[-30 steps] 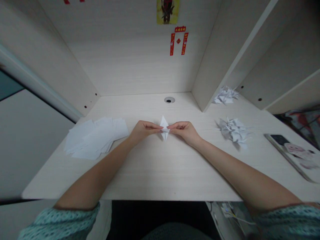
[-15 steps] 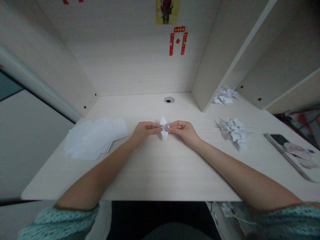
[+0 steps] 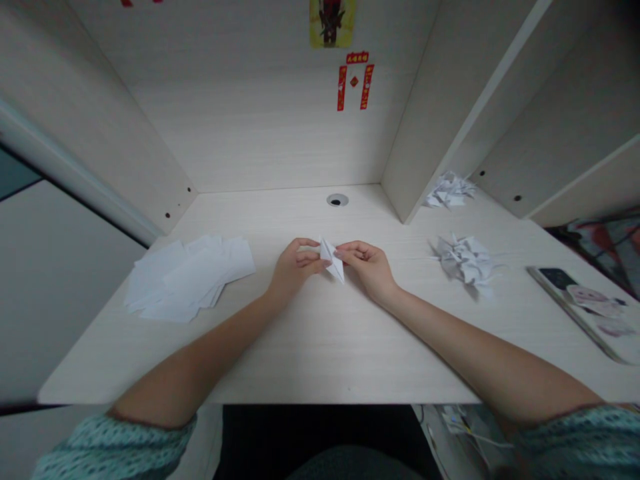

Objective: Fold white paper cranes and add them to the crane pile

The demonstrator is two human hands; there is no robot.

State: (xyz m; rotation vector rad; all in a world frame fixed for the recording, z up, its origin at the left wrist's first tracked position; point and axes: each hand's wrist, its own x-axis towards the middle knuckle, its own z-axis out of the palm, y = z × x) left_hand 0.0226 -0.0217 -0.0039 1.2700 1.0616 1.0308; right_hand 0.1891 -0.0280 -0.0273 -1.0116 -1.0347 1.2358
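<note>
2 grips: L hand (image 3: pixel 296 267), R hand (image 3: pixel 367 269); origami (image 3: pixel 331 260) between.

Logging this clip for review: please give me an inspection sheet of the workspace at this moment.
Surface: pale wood-grain desk with a round grommet.
Job's things: folded white paper piece, pointed, tilted, held between both hands.
Clutter: loose white paper sheets at left; heap of folded paper figures and smaller heap at right; flat dark-screened device near the right edge.
Hands: left hand and right hand, bare, pinching the paper piece.
Cables: thin cables below the desk, lower right.
Surroundings: wood-look partitions, yellow poster, red paper decorations.
</note>
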